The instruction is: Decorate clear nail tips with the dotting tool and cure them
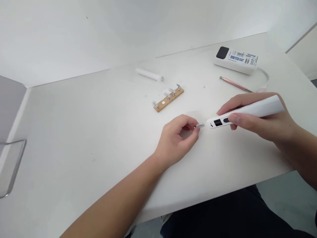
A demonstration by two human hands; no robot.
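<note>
Head view, centre-right: left hand [176, 140] pinched a nail tip [200, 125], right hand [276, 127] clasped a handheld lamp [259, 107]; apparent curing next needed steady aim.

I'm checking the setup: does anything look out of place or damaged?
No damage shows. One oddity: a white spot on the wooden strip lies bare, breaking the row of clear pieces; the left hand holds a similar piece.
</note>
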